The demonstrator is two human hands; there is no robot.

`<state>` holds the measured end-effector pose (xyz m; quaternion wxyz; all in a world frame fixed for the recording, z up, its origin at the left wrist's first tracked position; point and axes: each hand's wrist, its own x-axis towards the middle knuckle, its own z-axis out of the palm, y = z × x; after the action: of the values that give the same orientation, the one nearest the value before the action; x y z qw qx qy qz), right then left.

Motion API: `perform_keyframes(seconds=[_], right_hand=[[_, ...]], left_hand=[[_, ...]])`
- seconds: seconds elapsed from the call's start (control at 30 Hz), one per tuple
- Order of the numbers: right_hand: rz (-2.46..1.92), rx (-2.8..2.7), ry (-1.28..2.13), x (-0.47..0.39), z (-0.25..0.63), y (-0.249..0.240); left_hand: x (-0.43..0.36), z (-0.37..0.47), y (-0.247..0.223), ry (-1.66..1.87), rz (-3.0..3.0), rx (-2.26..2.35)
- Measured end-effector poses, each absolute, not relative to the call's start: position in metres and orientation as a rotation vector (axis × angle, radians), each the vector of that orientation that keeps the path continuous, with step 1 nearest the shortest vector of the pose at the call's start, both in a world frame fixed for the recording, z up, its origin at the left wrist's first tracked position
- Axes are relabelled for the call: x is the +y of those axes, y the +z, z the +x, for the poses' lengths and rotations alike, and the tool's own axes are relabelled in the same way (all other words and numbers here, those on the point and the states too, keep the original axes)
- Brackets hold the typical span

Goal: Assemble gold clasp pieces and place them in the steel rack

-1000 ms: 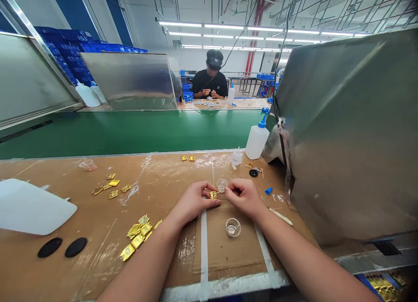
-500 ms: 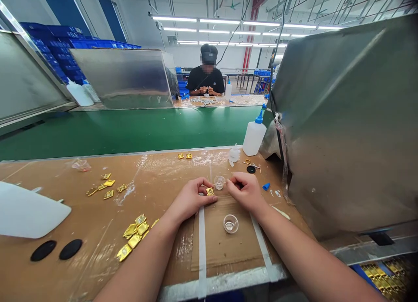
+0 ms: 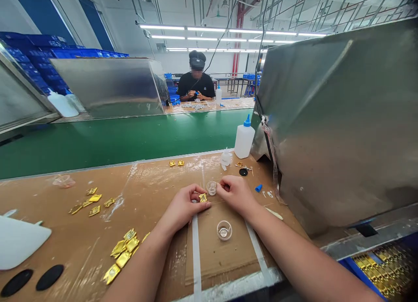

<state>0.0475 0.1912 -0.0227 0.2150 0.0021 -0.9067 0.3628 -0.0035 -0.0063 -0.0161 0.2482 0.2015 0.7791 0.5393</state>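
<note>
My left hand [image 3: 184, 208] grips a gold piece [image 3: 203, 198] between thumb and fingers, just above the desk [image 3: 78, 239] and beside a small clear cup [image 3: 211, 188]. My right hand [image 3: 237, 195] is on the cup's other side, its fingertips drawn together near the rim; I cannot tell whether anything is pinched in them. Nearer me, a second clear cup [image 3: 219, 233] stands on a cardboard sheet [image 3: 209, 260] taped to the desk. Left of my left forearm lies a heap of gold pieces [image 3: 123, 259], with a looser group [image 3: 95, 198] farther off. Beyond my right hand stands a white bottle [image 3: 244, 141] with a blue top. Across the green surface [image 3: 130, 136], a co-worker [image 3: 196, 86] sits, hands together.
</note>
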Motion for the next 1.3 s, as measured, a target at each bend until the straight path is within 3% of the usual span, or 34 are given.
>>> perform_keyframes(seconds=[0.4,1.3], right_hand=[[0.134,-2.291,1.214,0.185,0.062,-0.01],[0.285,-2.362,1.185,0.182,0.056,-0.02]], left_hand=[[-0.005,-0.003,-0.014,1.458,0.552,2.148],[-0.008,-0.004,-0.016,1.484,0.611,2.157]])
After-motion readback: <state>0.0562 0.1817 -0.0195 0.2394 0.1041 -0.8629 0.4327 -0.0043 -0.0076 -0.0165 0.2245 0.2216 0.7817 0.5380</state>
